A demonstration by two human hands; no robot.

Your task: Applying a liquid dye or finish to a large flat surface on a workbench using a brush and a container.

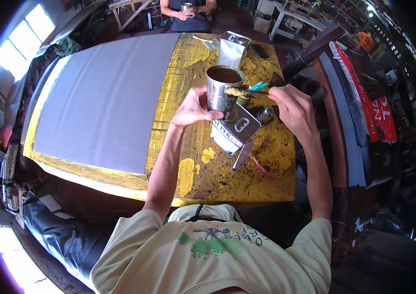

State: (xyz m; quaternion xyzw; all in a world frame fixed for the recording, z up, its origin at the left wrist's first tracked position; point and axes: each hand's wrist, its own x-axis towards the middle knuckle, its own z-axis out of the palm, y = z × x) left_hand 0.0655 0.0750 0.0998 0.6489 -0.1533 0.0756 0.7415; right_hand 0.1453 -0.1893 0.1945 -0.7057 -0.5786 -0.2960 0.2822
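My left hand point(193, 108) grips a metal cup point(218, 98) of dark liquid, fingers wrapped round its side. My right hand point(293, 108) pinches the thin handle of a brush point(237, 91), whose pale, caked head is at the cup's right side. A small turquoise item point(258, 85) shows just behind the brush. Beneath the cup, on the stained yellow table point(183, 176), lies a cut, printed carton point(242, 128). A small metal container point(265, 115) stands right of it. A pale blade-like tool point(242, 154) and a thin red item point(262, 169) lie nearer me.
A large grey sheet point(100, 103) covers the table's left part. Another carton point(232, 49) and a dark flat item point(259, 50) are farther back. Beyond, a person point(186, 14) holds a cup; another point(365, 41) is far right. A post point(316, 46) and red printed banner point(374, 108) border the right.
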